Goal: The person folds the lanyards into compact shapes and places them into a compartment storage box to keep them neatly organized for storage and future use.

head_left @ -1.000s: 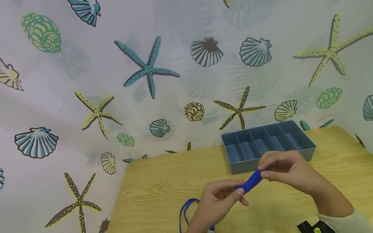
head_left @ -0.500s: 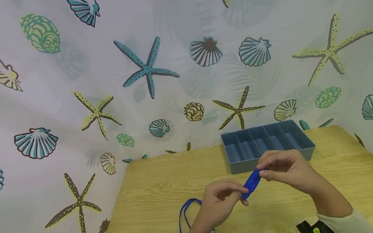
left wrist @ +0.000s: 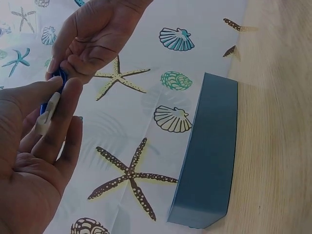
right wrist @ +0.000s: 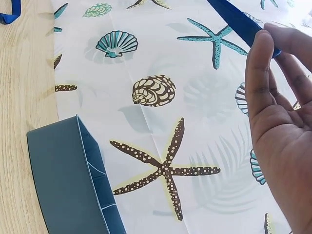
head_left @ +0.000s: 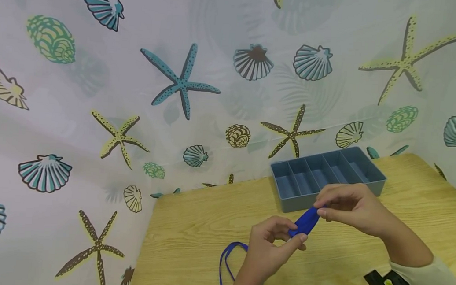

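Note:
A blue lanyard [head_left: 305, 222], folded into a short flat bundle, is stretched slantwise between both hands above the table. My left hand [head_left: 269, 249] pinches its lower end between thumb and fingers. The upper end is pinched by the thumb and fingertips of my right hand [head_left: 348, 208]. In the left wrist view, a whitish clip [left wrist: 48, 114] shows at the left fingers beside the blue strap. A second blue lanyard [head_left: 222, 259] lies looped on the table, partly hidden behind the left forearm.
A blue-grey tray [head_left: 293, 204] with several compartments stands at the back of the wood-grain table [head_left: 190, 228], just beyond the hands. A cloth [head_left: 220, 18] printed with shells and starfish hangs behind and to the left.
The left fingers have shifted their grip on the lanyard's lower end, turning the bundle so a broader face shows. The right hand stays nearly in place.

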Demonstrator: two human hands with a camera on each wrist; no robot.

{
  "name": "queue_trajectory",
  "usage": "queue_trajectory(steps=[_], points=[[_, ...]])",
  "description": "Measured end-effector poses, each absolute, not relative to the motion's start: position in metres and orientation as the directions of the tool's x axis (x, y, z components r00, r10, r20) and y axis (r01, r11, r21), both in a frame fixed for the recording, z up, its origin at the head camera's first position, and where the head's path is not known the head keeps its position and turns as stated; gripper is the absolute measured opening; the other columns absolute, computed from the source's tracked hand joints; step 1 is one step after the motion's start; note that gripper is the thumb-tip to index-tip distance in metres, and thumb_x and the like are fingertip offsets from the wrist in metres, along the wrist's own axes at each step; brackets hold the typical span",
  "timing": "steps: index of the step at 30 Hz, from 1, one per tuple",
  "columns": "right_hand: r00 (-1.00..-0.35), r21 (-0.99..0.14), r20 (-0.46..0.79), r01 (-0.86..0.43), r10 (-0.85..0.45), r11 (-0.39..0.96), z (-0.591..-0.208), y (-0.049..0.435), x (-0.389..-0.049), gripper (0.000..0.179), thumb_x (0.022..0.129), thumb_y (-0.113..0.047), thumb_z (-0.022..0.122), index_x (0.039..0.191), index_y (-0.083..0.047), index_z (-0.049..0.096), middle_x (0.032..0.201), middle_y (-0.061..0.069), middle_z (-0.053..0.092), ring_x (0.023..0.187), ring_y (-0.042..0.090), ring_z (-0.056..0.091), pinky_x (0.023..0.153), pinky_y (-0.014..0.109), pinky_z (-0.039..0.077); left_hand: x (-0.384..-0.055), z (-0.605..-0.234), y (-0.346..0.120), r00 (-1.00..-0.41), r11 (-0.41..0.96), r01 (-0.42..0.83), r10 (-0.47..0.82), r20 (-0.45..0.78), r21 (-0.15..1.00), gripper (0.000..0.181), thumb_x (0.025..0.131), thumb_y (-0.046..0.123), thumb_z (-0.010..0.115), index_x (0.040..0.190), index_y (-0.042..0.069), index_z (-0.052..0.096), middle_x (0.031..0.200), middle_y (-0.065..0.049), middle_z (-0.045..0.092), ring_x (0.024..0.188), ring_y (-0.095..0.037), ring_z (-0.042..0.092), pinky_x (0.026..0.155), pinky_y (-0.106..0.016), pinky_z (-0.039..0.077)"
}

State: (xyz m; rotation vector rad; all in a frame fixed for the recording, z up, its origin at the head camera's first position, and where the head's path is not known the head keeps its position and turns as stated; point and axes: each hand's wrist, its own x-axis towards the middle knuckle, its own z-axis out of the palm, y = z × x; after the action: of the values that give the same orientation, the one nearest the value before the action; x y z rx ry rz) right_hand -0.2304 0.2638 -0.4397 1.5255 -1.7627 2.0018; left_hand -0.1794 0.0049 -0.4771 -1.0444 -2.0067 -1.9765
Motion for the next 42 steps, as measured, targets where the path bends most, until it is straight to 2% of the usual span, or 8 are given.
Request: queue_trajectory(steps=[5,10,15,20,27,31,35,42], points=[[-0.514,-0.703,0.694,-0.636,-0.504,-0.318,-0.4391,0.2623,-0.2299,0.048,0.082,0.038,0.057,0.116,0.008,0.073,0.107,0.010,0.072,0.085,0.019,0.063,0.065,0.034,0.057,-0.1816,-0.4773,0.0042,-0.716,-0.056,0.619,0.370,0.592,0.783,0.039,0.102,0.005,0.071,0.140,-0.001,0.066,0.091,-0.021,0.079,0.074,-0.015,0.079,0.068,-0.034,0.066],[-0.511,-0.698,0.700,-0.638,-0.498,-0.326,-0.4391,0.2600,-0.2300,0.047,0.082,0.038,0.056,0.116,0.010,0.073,0.108,0.011,0.071,0.086,0.019,0.064,0.066,0.033,0.058,-0.1833,-0.4785,0.0054,-0.694,-0.076,0.637,0.377,0.613,0.767,0.033,0.101,0.003,0.071,0.133,-0.006,0.070,0.098,-0.019,0.076,0.080,-0.005,0.069,0.066,-0.022,0.060],[-0.517,-0.703,0.695,-0.634,-0.500,-0.322,-0.4410,0.2602,-0.2296,0.048,0.082,0.038,0.057,0.116,0.009,0.073,0.109,0.010,0.071,0.086,0.019,0.063,0.066,0.033,0.058,-0.1821,-0.4803,0.0072,-0.726,-0.143,0.566,0.381,0.573,0.812,0.033,0.103,0.003,0.068,0.134,-0.005,0.069,0.111,-0.026,0.074,0.093,-0.006,0.071,0.081,-0.036,0.066],[-0.522,-0.706,0.691,-0.636,-0.500,-0.312,-0.4417,0.2612,-0.2294,0.048,0.082,0.038,0.057,0.115,0.007,0.074,0.108,0.010,0.071,0.086,0.019,0.063,0.067,0.031,0.059,-0.1827,-0.4811,0.0088,-0.779,-0.161,0.493,0.357,0.516,0.855,0.028,0.107,0.006,0.063,0.130,-0.007,0.071,0.106,-0.032,0.072,0.078,-0.008,0.073,0.079,-0.035,0.065],[-0.510,-0.700,0.693,-0.645,-0.509,-0.307,-0.4410,0.2615,-0.2297,0.048,0.082,0.037,0.057,0.114,0.006,0.074,0.105,0.009,0.071,0.085,0.018,0.063,0.066,0.032,0.058,-0.1822,-0.4794,0.0076,-0.837,-0.136,0.378,0.372,0.400,0.916,0.028,0.104,0.009,0.068,0.127,-0.006,0.073,0.112,-0.032,0.073,0.087,-0.010,0.077,0.089,-0.034,0.064],[-0.521,-0.701,0.690,-0.653,-0.503,-0.287,-0.4407,0.2621,-0.2295,0.047,0.083,0.037,0.057,0.113,0.006,0.075,0.105,0.009,0.072,0.088,0.017,0.065,0.070,0.029,0.060,-0.1828,-0.4789,0.0069,-0.848,-0.115,0.354,0.380,0.371,0.928,0.031,0.102,0.009,0.072,0.130,-0.005,0.072,0.115,-0.030,0.075,0.094,-0.023,0.081,0.094,-0.034,0.062],[-0.535,-0.699,0.691,-0.666,-0.486,-0.260,-0.4404,0.2625,-0.2295,0.045,0.084,0.035,0.058,0.113,0.006,0.075,0.105,0.009,0.073,0.091,0.016,0.067,0.075,0.027,0.061,-0.1835,-0.4791,0.0060,-0.855,-0.138,0.326,0.378,0.354,0.935,0.031,0.100,0.006,0.074,0.128,-0.006,0.072,0.113,-0.033,0.075,0.095,-0.035,0.080,0.092,-0.034,0.063],[-0.554,-0.697,0.697,-0.672,-0.456,-0.249,-0.4415,0.2630,-0.2317,0.027,0.090,0.021,0.069,0.112,0.006,0.075,0.105,0.010,0.073,0.093,0.021,0.066,0.082,0.026,0.061,-0.1850,-0.4817,0.0058,-0.862,-0.173,0.296,0.375,0.341,0.939,0.026,0.099,0.007,0.075,0.118,-0.010,0.075,0.100,-0.040,0.072,0.092,-0.006,0.077,0.087,-0.029,0.063]])
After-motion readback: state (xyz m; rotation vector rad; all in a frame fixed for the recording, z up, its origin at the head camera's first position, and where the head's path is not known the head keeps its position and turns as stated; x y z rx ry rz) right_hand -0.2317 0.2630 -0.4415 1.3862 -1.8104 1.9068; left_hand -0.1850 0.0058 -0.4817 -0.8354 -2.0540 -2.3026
